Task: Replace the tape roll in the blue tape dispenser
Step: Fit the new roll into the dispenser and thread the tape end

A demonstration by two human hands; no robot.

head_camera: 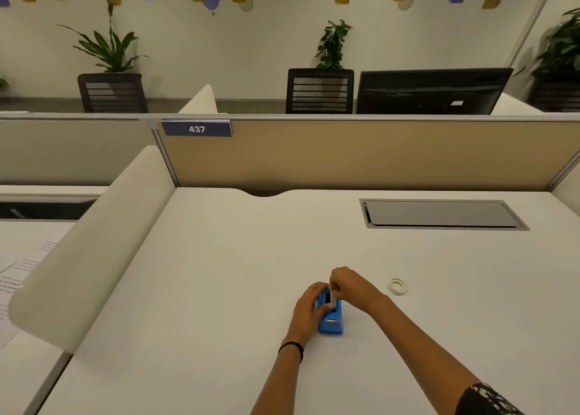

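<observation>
Clearly the work is somewhere in the middle, not at the end. Nearest to the person, the blue tape dispenser point(331, 319) stands on the white tabletop point(219, 289), its cutter end toward the camera. The left hand point(309, 308) is curled narrowly around the dispenser's left side and steadies it. The right hand point(346, 284) comes from above with its fingers pinched at the roll cradle, on something small and white; I cannot tell if this is a roll, a core or only a tape end, because the fingers cover it. A little further to the right, apart from both hands, one white tape ring point(397, 286) lies flat on the tabletop; whether it is the new roll or the used one is too small to see. So, in my judgement, the exchange at the cradle is in progress, and seating the roll and pulling the tape to the cutter remain. Counted: one dispenser, one loose ring, two hands. Further back there are one closed cable flap point(439, 213), one monitor point(433, 91) and two chairs.
</observation>
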